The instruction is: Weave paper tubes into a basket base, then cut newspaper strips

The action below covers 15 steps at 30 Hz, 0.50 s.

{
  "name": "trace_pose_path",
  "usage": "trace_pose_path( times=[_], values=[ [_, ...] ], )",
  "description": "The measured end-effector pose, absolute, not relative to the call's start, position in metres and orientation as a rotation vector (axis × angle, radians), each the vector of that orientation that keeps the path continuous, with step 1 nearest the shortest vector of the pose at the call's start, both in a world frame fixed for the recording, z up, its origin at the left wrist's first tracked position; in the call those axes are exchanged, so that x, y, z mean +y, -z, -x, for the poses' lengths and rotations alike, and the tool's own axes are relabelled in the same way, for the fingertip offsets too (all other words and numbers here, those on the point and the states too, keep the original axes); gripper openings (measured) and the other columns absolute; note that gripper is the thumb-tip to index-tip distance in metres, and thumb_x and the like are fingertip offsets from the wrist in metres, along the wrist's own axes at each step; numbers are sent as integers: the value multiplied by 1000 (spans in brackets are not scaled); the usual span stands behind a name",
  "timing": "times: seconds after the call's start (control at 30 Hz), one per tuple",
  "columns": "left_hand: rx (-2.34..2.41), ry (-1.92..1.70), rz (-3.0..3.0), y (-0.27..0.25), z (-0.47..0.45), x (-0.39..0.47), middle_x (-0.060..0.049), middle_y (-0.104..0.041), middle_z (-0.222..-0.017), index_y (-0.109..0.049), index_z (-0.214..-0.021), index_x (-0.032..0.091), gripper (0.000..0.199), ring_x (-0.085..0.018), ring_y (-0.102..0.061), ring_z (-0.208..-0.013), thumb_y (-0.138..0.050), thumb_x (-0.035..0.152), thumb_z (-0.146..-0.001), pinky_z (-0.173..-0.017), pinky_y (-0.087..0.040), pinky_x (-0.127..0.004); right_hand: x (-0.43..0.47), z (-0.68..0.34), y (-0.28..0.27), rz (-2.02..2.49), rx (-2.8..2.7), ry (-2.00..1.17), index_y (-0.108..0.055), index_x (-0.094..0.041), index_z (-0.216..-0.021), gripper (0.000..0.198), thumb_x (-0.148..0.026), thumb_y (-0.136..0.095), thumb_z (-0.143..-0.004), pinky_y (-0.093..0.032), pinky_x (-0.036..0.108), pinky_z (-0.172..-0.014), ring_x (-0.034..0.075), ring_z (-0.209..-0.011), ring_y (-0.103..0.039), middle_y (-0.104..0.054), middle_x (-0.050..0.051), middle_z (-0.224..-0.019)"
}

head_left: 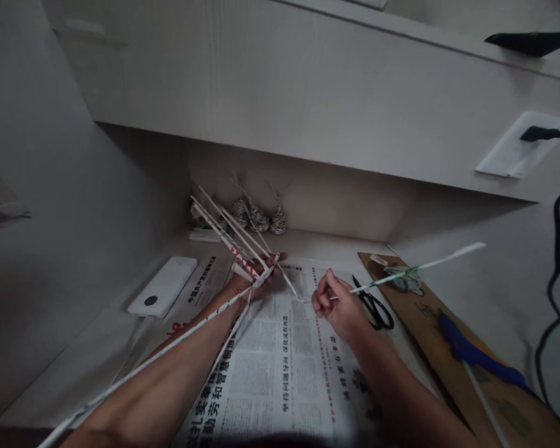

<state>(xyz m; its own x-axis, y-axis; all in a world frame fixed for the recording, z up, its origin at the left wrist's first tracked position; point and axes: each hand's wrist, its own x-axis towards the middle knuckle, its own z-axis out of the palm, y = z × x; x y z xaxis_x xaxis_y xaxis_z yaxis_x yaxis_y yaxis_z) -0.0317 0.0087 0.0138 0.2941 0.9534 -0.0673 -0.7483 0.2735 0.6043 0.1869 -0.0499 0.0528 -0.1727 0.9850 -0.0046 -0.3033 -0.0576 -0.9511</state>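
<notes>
My left hand is closed round a bundle of rolled paper sticks that cross one another and fan up and to the left. One long paper stick runs from that bundle down to the lower left, over my left forearm. To the right, my right hand pinches a single rolled paper stick, white with green marks, which points up and right. Its inner end seems to lead toward the bundle. Both hands are above printed newspaper. Black-handled scissors lie just beyond my right hand.
Several small woven pieces stand against the back wall. A white power bank with a cable lies at left. On the right, cardboard bears a blue glue gun. A socket holds a black plug, its cord hanging down.
</notes>
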Motion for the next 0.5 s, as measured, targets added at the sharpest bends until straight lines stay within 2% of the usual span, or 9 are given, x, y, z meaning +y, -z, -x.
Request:
trace_pose_path(
  times=[0.07,0.13,0.2,0.37,0.5],
  values=[
    [525,-1316,-440,-21,39,13,-3,-72,-85,-65,-75,16,15,-10,-65,-63,-60,4,-82,-44,-46,-12,-36,-211,-47,1100,-961,-1537,-55,-20,-63,43,-59,-70,-77,-29,20,-34,10,-37,-39,-31,-9,-42],
    [556,-1387,-403,-27,45,17,-1,-71,-82,-63,-74,16,19,-9,-66,-65,-56,3,-85,-45,-46,-10,-18,-240,-47,1260,-899,-1616,-58,-19,-71,33,-48,-72,-79,-21,17,-32,8,-35,-35,-30,-10,-42],
    [570,-1422,-379,-30,48,20,-1,-71,-80,-63,-76,16,19,-9,-68,-69,-55,3,-86,-46,-47,-9,2,-267,-51,1358,-809,-1629,-59,-17,-75,24,-37,-69,-84,-19,14,-31,5,-33,-31,-31,-11,-43],
    [616,-1404,-363,-31,43,20,-6,-72,-89,-64,-78,14,17,-13,-71,-78,-56,1,-86,-43,-47,-12,35,-310,-69,1364,-586,-1599,-61,-14,-88,13,-20,-52,-95,-20,10,-30,4,-33,-31,-32,-11,-44],
    [652,-1409,-353,-29,41,21,-3,-71,-83,-62,-76,16,22,-12,-70,-75,-50,4,-91,-45,-46,-12,44,-324,-75,1328,-565,-1525,-60,-14,-87,15,-16,-48,-96,-21,9,-29,4,-33,-32,-33,-10,-44]
  ],
)
